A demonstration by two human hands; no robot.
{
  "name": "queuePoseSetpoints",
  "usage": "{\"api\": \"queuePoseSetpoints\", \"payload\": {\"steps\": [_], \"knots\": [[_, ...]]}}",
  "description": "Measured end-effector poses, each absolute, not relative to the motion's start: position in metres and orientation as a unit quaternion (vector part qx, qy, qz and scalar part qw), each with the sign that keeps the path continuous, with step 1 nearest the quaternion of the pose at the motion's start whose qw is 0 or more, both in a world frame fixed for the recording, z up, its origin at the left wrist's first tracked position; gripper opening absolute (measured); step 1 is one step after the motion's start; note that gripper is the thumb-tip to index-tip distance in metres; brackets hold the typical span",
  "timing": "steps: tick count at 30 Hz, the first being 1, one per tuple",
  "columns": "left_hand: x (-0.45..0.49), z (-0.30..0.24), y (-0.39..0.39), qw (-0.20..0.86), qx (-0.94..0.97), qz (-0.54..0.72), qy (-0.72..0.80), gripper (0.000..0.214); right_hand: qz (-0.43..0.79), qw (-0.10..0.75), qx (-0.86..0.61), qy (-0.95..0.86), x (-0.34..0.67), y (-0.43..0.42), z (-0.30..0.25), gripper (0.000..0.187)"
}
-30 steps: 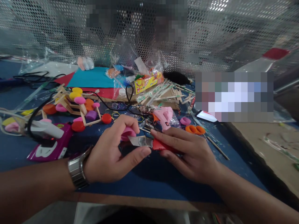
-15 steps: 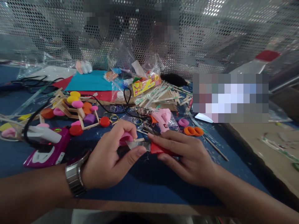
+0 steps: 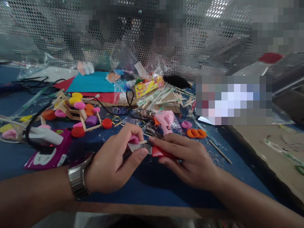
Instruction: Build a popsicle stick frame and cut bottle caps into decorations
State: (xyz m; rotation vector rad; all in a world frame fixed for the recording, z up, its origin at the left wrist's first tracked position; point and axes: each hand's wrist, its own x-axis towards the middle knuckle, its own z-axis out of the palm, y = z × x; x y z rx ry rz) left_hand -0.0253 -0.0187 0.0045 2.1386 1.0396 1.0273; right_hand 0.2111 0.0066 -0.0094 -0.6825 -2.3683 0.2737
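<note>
My left hand [image 3: 111,163] is curled round a pink plastic cap [image 3: 133,139], with the fingers hiding part of it. A short piece of wooden stick [image 3: 143,142] shows at its fingertips. My right hand [image 3: 193,163] grips a red box cutter [image 3: 162,152]. The cutter's metal blade [image 3: 147,148] points left, between my left thumb and index finger, close against the stick. Whether the edge bites into the wood cannot be made out. Just beyond the hands lies a pink glue gun [image 3: 164,122].
To the left stand a stick frame with coloured caps [image 3: 82,115] and a purple device [image 3: 51,155] with a black cable. Orange caps [image 3: 196,133] lie to the right. Behind are loose wooden sticks [image 3: 156,95], a blue sheet [image 3: 91,82] and a perforated metal screen [image 3: 59,31].
My left hand has moved slightly right along the blade, bringing the pink cap and stick nearer the red handle. The right hand has shifted only a little left.
</note>
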Motion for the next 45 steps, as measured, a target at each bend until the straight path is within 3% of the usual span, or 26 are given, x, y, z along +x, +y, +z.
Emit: {"api": "queuePoseSetpoints", "payload": {"steps": [22,45], "knots": [[-0.0258,0.0025,-0.0222,0.287,0.762,0.429,0.391,0.02,0.099,0.339,-0.248,-0.902,0.2102,0.0071,-0.0048,0.043],[-0.0259,0.004,-0.016,0.183,0.766,0.453,0.418,0.03,0.092,0.332,-0.271,-0.899,0.214,0.0066,-0.0062,0.041]]}}
